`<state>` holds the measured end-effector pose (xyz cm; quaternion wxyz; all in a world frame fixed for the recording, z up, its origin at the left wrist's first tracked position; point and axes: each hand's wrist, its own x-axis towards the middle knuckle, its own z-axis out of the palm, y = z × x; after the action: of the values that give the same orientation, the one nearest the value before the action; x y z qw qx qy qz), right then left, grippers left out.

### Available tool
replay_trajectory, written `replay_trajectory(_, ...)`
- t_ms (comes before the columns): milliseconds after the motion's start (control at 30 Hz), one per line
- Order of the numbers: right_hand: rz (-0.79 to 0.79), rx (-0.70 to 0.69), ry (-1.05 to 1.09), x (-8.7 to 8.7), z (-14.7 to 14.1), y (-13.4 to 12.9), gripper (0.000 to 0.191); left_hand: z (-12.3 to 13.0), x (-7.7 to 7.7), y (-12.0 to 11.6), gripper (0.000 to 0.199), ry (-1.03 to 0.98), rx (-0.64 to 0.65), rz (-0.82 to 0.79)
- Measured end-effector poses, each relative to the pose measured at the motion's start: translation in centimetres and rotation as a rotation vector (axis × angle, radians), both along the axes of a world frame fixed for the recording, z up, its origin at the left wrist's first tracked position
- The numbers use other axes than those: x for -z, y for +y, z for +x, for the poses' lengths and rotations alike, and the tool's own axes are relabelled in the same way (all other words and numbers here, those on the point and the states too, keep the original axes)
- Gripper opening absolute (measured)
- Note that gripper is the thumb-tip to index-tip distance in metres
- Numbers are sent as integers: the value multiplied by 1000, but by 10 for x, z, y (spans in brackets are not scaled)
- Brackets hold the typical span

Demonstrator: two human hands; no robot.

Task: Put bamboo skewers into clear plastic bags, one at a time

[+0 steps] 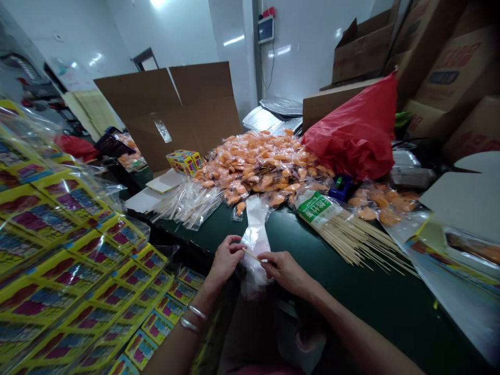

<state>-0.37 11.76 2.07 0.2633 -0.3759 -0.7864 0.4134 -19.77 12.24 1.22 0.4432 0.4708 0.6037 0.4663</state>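
A thin wooden stick (252, 254) is pinched between the thumb and fingers of my right hand (284, 270), its far tip pointing left. My left hand (228, 256) is closed at the left edge of a clear plastic bag (257, 238), with its thumb and forefinger beside the stick's tip. The bag is one of a strip of flat bags running from the table's front edge back to the heap of orange pieces (265, 159), each wrapped in clear film. Right of my hands lies a bundle of bamboo sticks (351, 234) in a green and white wrapper.
Bagged sticks (191, 203) lie back left near a small yellow box (183, 161). Stacks of yellow printed packs (70, 260) crowd the left side. A red plastic bag (355, 130), a blue object (340, 186) and an open carton (461, 239) stand at right on the green table (375, 297).
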Motion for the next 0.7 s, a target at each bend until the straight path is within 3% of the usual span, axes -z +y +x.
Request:
replay_trajectory(133, 62, 33, -79, 0, -2, 2, 27, 4, -3, -4, 23, 200, -28, 106)
replay_trajectory(300, 75, 127, -100, 0, -15, -2, 30, 7, -4, -8, 24, 392, -29, 183)
replay_trajectory(567, -151, 251, 117, 1, -25, 1, 21, 7, 7, -13, 25, 375, -50, 226)
replay_trajectory(700, -324, 326, 266, 5, -39, 5, 22, 10, 11, -10, 40, 230, -99, 235)
